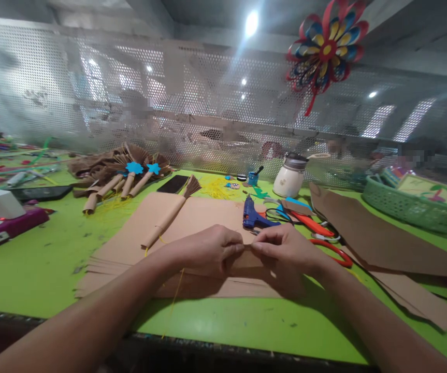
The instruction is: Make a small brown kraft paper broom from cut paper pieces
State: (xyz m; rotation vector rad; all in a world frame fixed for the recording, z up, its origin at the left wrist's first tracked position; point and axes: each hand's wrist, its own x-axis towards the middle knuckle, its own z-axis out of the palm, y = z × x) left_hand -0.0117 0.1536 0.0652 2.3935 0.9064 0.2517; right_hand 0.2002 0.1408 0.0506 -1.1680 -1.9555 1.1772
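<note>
Head view: what are the hands doing?

"The left hand [227, 249] and right hand [281, 248] nearly meet, thumbs and fingers pinched closed on a small brown piece [248, 246]. It sits between the fingertips, over the right part of the paper stack [203, 210]."

"How much room in front?"

"A band of green tabletop [246, 321] shows between the stack's near side and the dark front edge [207, 344]. Yellow thread [174, 300] trails across it toward that edge. Both forearms cross the edge, one from each side."

"And beyond the hands?"

"Tighter. The blue glue gun [253, 216] lies just past them, and the red-handled scissors [334, 253] are just beside the right wrist. The white jar [288, 178] stands farther back."

"Off to the right?"

"Dark brown paper [382, 238] slants outward, with lighter strips [413, 298] whose corner points at the near side. The green basket [413, 204] is behind."

"Left?"

"A rolled tube [164, 223] with a fringed end lies across the stack. More green surface separates the stack from the purple power strip [13, 226]; the fringed bundles [128, 181] lie farther back."
</note>
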